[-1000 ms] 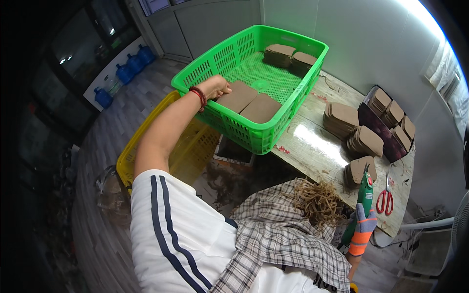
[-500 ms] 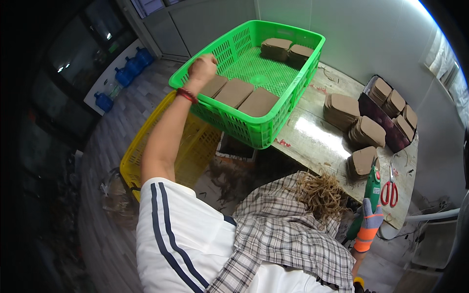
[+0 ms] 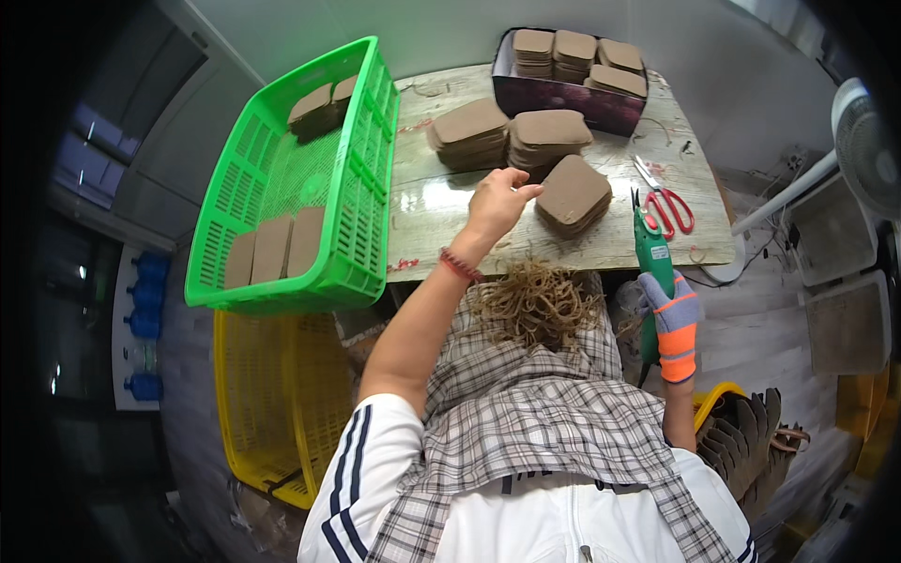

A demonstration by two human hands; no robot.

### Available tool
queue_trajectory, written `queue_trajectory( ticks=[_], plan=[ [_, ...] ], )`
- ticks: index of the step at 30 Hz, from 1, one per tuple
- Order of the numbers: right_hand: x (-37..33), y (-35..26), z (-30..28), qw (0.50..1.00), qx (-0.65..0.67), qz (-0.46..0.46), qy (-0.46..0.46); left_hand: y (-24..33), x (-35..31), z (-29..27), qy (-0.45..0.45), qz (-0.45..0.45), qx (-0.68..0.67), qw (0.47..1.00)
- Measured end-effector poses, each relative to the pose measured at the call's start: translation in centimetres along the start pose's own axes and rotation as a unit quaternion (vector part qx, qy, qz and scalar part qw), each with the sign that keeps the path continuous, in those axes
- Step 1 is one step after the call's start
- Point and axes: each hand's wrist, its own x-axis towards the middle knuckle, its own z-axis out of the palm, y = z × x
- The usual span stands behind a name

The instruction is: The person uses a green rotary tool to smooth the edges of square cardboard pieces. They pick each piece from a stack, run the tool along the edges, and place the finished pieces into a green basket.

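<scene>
My bare left hand (image 3: 497, 205), a red bracelet at its wrist, hovers over the table's near side with thumb and forefinger apart and nothing visible between them. Just right of it sits a stack of brown rounded-square pieces (image 3: 572, 195); two more stacks (image 3: 550, 129) (image 3: 469, 131) stand behind. In a grey and orange glove, my right hand (image 3: 672, 319) is wrapped around green electric scissors (image 3: 654, 246), blades pointing at the far side. Red-handled scissors (image 3: 670, 212) lie on the table beside those blades. A tangle of thin brown strips (image 3: 537, 298) rests on my plaid apron (image 3: 526, 422).
At left, a green basket (image 3: 361, 211) holds several brown stacks, above a yellow basket (image 3: 272, 394). A dark box (image 3: 563, 101) of stacks stands at the table's (image 3: 427, 211) back. A fan (image 3: 862, 141) is at right; dark brown pieces (image 3: 746, 436) lie low right.
My left hand has left the green basket and moved right to the stacks on the table. The view has swung right. The right hand keeps its grip on the electric scissors.
</scene>
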Motion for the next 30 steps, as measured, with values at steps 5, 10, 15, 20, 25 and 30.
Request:
queue_trajectory(
  ticks=[5, 10, 15, 20, 25, 30],
  plan=[
    [0.0, 1.0, -1.3, 0.999, -0.027, 0.029, 0.034, 1.3, 3.7, 6.6, -0.093, -0.107, 0.083, 0.986],
    [0.0, 2.7, -1.7, 0.998, 0.008, 0.053, 0.029, -0.4, 2.9, 7.2, -0.102, -0.035, 0.044, 0.993],
    [0.9, 4.5, -1.2, 0.998, -0.019, 0.055, 0.008, -2.0, 0.3, 6.4, 0.009, 0.034, 0.006, 0.999],
    [0.5, 4.1, -0.3, 0.998, -0.047, 0.038, -0.005, 0.1, -1.9, 6.2, 0.149, 0.100, 0.054, 0.982],
    [0.1, 3.5, 0.1, 0.997, -0.081, 0.009, -0.016, 0.1, -2.6, 5.1, 0.157, 0.046, -0.073, 0.984],
    [-1.3, 0.4, 1.4, 0.992, -0.107, -0.026, -0.053, 1.3, -4.1, 3.5, 0.117, -0.111, -0.662, 0.732]
  ],
)
